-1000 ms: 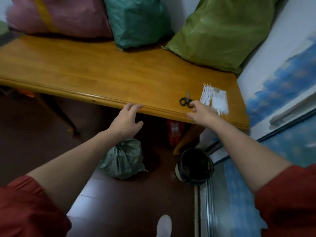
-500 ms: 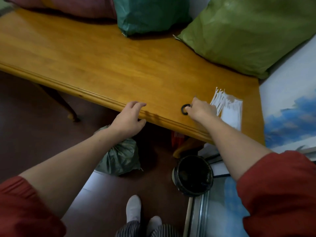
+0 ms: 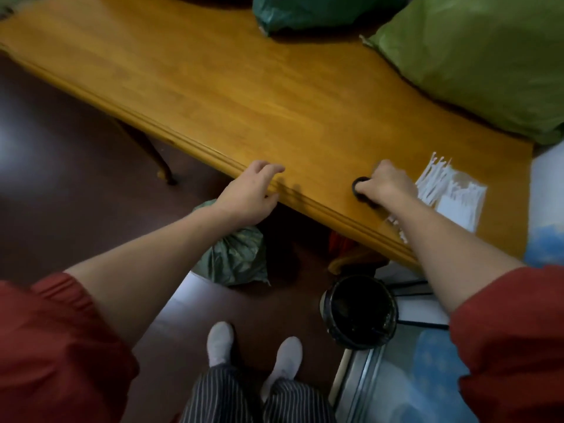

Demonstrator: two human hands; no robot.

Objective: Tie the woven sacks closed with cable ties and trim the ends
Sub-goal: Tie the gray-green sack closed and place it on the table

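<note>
Wooden table [image 3: 213, 87]: teal sack [image 3: 305, 10], green sack [image 3: 476, 65], cable ties [image 3: 451, 196], scissors [image 3: 358, 185].

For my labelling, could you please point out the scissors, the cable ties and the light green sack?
scissors [image 3: 354, 187], head view, left rim of the black handle loop.
cable ties [image 3: 436, 186], head view, middle of the bundle.
light green sack [image 3: 476, 56], head view, its upper face.

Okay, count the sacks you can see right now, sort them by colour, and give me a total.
Teal sack: 1
Light green sack: 1
Grey-green sack: 1
Total: 3
</note>
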